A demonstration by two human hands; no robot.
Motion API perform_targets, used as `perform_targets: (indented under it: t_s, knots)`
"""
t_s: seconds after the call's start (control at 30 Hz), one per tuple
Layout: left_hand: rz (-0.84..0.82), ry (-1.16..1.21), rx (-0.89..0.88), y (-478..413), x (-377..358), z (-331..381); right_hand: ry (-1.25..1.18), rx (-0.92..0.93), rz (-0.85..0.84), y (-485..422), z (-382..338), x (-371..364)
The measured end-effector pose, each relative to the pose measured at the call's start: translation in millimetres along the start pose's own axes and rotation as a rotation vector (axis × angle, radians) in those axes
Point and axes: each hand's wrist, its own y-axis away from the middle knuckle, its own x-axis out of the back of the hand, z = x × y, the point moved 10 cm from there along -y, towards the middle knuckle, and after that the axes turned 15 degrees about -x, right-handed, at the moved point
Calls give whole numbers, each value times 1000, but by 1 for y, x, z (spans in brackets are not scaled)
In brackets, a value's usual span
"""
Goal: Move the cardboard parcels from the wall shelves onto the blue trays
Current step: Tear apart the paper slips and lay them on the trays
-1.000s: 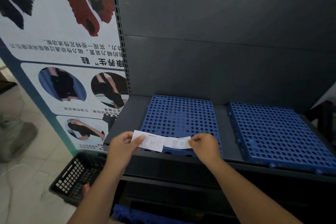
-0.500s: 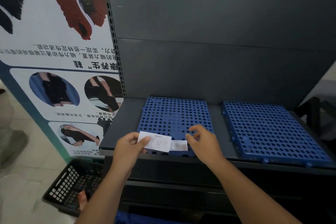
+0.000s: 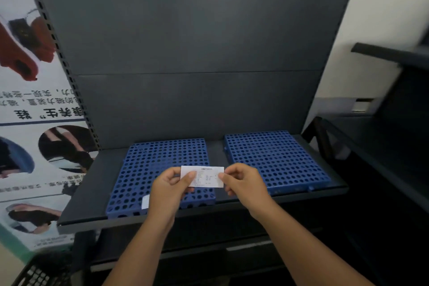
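Cardboard parcels: none in view; we cannot tell where they sit, so the wall shelves that carry them must lie outside what we see.
Blue trays: the left blue tray (image 3: 148, 169) and the right blue tray (image 3: 278, 160) lie side by side on the dark shelf (image 3: 92, 193) with a narrow gap between them. The left one reaches the shelf's front edge, the right one sits nearer its right edge, and neither carries a parcel.
Left hand: our left hand (image 3: 170, 189) pinches the left end of a paper slip (image 3: 204, 175) between thumb and curled fingers.
Right hand: our right hand (image 3: 243, 183) pinches the slip's right end in the same way.
Slip: it is held flat with the print facing us, above the front half of the left tray.
Step in hand: we judge that we are reading the slip before any carrying; no parcel has reached a tray yet.
Next move: it calls for putting the slip down or into one hand, then turning to find the parcels; a box likely wants both hands.
Around: a grey back panel (image 3: 185, 42) stands behind the trays and a poster (image 3: 34, 134) stands past the shelf's left edge. A black basket (image 3: 39, 274) sits below the front left corner, and a white tag (image 3: 145, 202) sits at the left tray's front edge.
In the way: chiefly the slip, which occupies both hands. A dark rack (image 3: 394, 58) close beyond the shelf's right edge may crowd a turn that way.
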Motion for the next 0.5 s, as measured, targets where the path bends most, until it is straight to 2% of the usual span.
perform_targets:
  t_s: [0.23,0.5]
  knots:
    - [-11,-47,-20,13,-48,13,71,18,96,-12,5,96]
    - [5,-112,26,22,-73,-14,224,-90,163,-68,46,197]
